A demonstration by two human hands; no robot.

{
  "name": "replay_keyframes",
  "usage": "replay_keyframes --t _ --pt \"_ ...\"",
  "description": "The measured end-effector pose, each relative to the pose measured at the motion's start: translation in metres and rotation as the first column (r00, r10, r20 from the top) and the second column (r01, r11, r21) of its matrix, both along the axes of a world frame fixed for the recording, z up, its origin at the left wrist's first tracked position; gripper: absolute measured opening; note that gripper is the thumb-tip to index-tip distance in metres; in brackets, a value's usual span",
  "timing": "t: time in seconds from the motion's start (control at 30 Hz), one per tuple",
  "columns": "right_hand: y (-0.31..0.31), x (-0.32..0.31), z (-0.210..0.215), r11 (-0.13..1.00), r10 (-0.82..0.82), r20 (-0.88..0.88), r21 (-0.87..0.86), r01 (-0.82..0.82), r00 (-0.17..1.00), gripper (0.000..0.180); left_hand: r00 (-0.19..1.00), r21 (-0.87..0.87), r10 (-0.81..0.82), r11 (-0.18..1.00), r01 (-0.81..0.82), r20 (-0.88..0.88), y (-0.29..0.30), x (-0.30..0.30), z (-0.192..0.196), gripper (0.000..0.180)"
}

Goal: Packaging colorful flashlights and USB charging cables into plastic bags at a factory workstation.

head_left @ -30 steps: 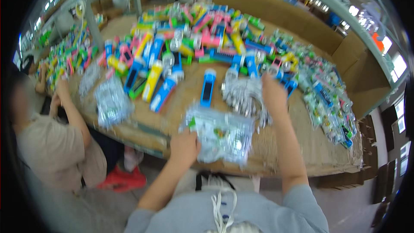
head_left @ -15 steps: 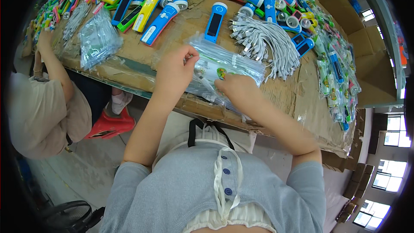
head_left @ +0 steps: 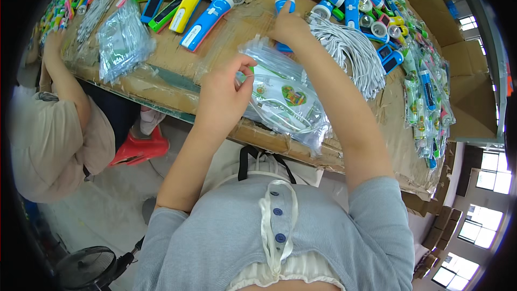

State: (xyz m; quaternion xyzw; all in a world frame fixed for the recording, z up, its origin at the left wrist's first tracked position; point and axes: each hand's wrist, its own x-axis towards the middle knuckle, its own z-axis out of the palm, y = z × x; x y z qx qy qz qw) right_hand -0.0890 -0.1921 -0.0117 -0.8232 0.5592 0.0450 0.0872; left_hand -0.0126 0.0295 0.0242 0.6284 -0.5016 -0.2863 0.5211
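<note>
On the near edge of the cardboard-covered table lies a stack of clear plastic bags point(head_left: 269, 56). The top bag point(head_left: 294, 96) has a green and white print, and a white cable point(head_left: 277, 105) is coiled inside or on it; I cannot tell which. My left hand point(head_left: 229, 89) pinches the bag's left edge between thumb and fingers. Beyond the stack, my right hand point(head_left: 293, 29) is closed around a blue flashlight point(head_left: 284, 3), whose head pokes out above the fingers. Most of its body is hidden under the hand.
Loose coloured flashlights point(head_left: 191, 2) are piled along the far side. A bundle of white cables point(head_left: 353, 56) lies to the right, beside packed bags point(head_left: 428, 97). More clear bags point(head_left: 125, 43) lie left. A co-worker point(head_left: 59, 134) sits at the left near a red stool point(head_left: 141, 146).
My right hand has left the bag and moved up and away onto the blue flashlight. The white cable now shows coiled at the top bag. My left hand stays at the bag's edge.
</note>
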Motion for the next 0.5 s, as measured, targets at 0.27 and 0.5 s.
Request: replay_keyframes --t 0.27,0.5 --pt "0.040 -0.062 0.067 0.966 -0.071 0.875 0.180 -0.187 0.478 0.076 0.992 0.084 -0.005 0.996 0.016 -0.122 -0.004 0.001 -0.001 0.026" --pt "0.156 -0.092 0.078 0.909 0.091 0.954 0.039 -0.415 0.287 0.064 0.991 0.093 -0.018 0.995 0.031 -0.136 -0.015 0.000 -0.002 0.025"
